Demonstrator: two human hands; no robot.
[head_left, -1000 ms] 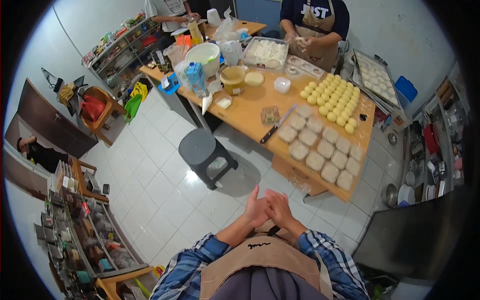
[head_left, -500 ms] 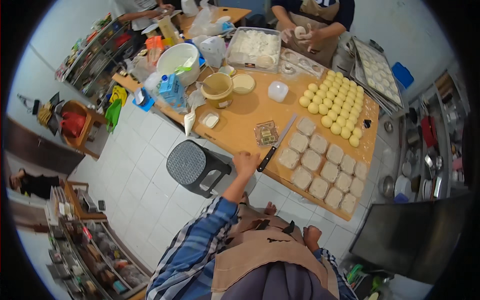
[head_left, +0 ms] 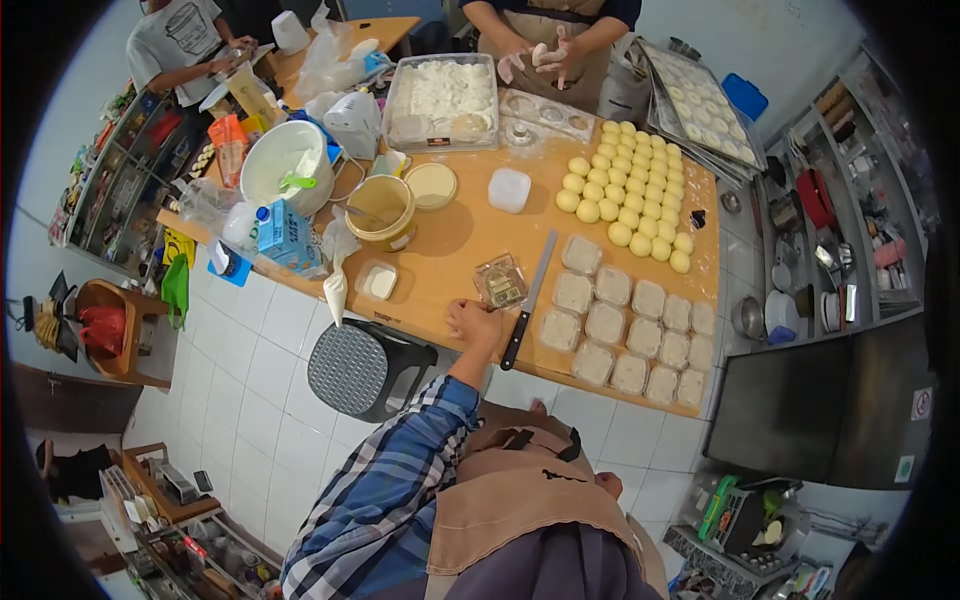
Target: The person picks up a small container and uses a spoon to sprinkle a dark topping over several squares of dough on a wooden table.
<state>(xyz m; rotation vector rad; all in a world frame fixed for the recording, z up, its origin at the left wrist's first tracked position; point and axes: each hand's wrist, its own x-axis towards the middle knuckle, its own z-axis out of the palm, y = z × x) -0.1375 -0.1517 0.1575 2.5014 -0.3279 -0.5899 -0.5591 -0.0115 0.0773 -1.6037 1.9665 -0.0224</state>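
My left hand (head_left: 474, 322) rests at the near edge of the wooden table (head_left: 455, 255), its fingers curled in loosely with nothing visible in them. Just beyond it lies a small clear-wrapped packet (head_left: 500, 283) with pale and brown blocks inside. To its right is a knife (head_left: 530, 298) with a black handle, its blade pointing away. Several square clear tubs of pale filling (head_left: 604, 323) stand in rows right of the knife. Low at my right side, my right hand (head_left: 608, 484) shows only in part beside the brown apron, its fingers hidden.
Yellow dough balls (head_left: 630, 190) cover the far right. A flour tub (head_left: 440, 105), bucket (head_left: 381, 212), blue carton (head_left: 288, 238), piping bag (head_left: 336, 290) and white bowl (head_left: 285, 165) stand left and far. A stool (head_left: 350, 368) is below. Across the table, a person's hands (head_left: 540, 60) work dough.
The view has swung, shifting the table leftward in the picture. My left hand has come closer to the packet, its fingers more curled. The person across has moved their hands with the dough.
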